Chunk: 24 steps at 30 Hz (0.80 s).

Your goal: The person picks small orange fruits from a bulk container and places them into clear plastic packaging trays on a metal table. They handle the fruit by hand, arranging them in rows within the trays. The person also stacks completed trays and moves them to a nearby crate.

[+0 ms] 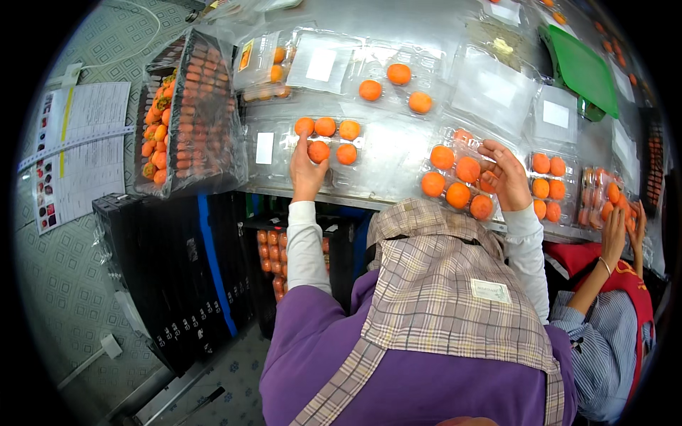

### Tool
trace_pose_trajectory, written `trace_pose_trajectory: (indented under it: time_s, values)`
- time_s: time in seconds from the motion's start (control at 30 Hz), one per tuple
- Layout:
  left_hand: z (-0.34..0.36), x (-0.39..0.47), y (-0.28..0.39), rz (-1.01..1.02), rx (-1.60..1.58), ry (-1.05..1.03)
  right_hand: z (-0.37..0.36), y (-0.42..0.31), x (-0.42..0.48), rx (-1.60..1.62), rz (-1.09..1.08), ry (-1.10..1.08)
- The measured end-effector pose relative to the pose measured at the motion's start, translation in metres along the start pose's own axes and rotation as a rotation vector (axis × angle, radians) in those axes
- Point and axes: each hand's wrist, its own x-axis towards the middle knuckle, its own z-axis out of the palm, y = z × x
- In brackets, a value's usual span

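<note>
The fingers of my left hand (309, 173) touch an orange fruit (304, 126), which looks like a persimmon, in an open clear plastic clamshell (287, 170); its thumb is by another fruit. Several fruits sit in that clamshell, and its lid bears a white label (265, 148). My right hand (503, 178) has bent, spread fingers over the right edge of a second clear clamshell (421, 170) filled with similar fruits. One fruit (486, 183) lies partly hidden behind its thumb, and whether the hand grips it is unclear. Another open clamshell (373, 58) holds three fruits.
A plastic-lined crate (173, 106) of fruit stands left of the metal table (383, 152). Black crates (176, 266) are stacked below. More clamshells (490, 80) and a green tray (583, 69) stand right. At far right, a co-worker's hands (615, 234) touch a fruit pack.
</note>
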Motion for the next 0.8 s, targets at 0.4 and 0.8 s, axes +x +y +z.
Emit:
trace_pose_trajectory:
  time_s: [0.4, 0.8]
  values:
    - [-0.022, 0.029, 0.004, 0.284, 0.202, -0.385, -0.016, 0.016, 0.004, -1.210, -0.556, 0.153]
    - [-0.016, 0.003, 0.032, 0.262, 0.176, -0.178, -0.050, 0.020, -0.029, -1.494, -0.403, 0.185]
